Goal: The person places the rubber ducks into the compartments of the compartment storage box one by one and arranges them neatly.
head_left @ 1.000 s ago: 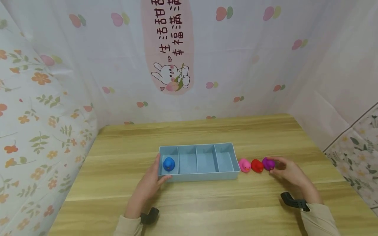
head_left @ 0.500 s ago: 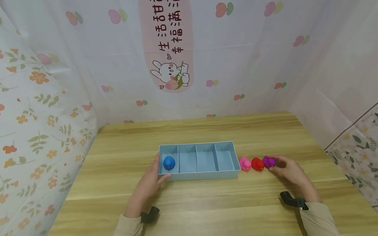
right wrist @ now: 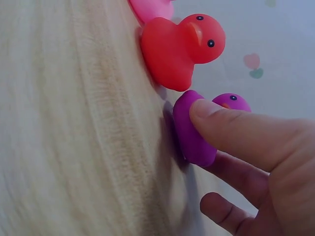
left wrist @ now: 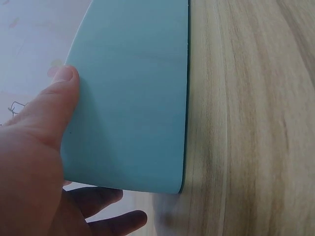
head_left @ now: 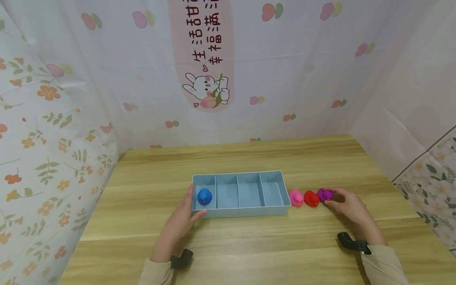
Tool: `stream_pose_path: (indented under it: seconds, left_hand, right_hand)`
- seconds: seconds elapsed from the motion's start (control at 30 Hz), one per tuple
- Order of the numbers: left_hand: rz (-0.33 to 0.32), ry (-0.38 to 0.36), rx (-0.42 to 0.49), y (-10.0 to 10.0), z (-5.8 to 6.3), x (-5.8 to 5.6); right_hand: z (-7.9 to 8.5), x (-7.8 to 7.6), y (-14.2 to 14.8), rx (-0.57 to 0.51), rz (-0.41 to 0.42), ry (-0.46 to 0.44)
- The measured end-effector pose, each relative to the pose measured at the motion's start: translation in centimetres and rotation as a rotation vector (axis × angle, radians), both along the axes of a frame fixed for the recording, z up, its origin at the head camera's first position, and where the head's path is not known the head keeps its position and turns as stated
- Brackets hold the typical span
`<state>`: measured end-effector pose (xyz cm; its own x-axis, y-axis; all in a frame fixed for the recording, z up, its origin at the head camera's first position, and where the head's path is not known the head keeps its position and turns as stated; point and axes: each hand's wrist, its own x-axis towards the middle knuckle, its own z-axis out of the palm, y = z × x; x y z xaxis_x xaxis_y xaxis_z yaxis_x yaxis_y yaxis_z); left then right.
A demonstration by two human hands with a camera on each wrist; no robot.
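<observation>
Rubber ducks: four, one each of blue, pink, red and purple. Pale blue four-compartment tray (head_left: 246, 213): one, on the wood-grain table (head_left: 249, 249). The blue duck (head_left: 204, 196) sits in the leftmost compartment. The remaining three form a row to the right of the tray: the pink duck (head_left: 296, 198) just beside its right end, then the red duck (head_left: 311, 198), then the purple duck (head_left: 325, 195).

Hands: two, well apart. The left hand (head_left: 179, 221) spans the tray's near left corner, thumb laid straight against the near wall, fingers extended along the left end. The right hand (head_left: 350, 208) pinches the purple duck between thumb and index finger, the other fingers loosely bent; whether that duck bears on the table cannot be told. Both forearms reach in from the near side, slanting inward. Beige sleeves (head_left: 382, 264): two. Black wrist mounts (head_left: 181, 259): two, one per wrist.
</observation>
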<state>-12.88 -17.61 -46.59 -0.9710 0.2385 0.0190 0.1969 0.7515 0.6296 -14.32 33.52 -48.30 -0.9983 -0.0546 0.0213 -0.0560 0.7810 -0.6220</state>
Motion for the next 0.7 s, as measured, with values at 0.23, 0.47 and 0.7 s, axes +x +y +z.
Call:
stream_pose_path:
  seconds: [0.23, 0.47, 0.7]
  left_hand:
    - [0.003, -0.004, -0.007, 0.0, 0.0, 0.0]
    - [0.003, -0.009, 0.001, 0.0, 0.0, 0.0]
    - [0.008, -0.024, 0.009, 0.0, 0.0, -0.1]
  right_hand:
    - [0.4, -0.2, 0.0, 0.041, 0.014, 0.042]
    - [1.6, -0.1, -0.1, 0.055, 0.019, 0.082]
    - [2.6, -0.6, -0.2, 0.054, 0.017, 0.09]
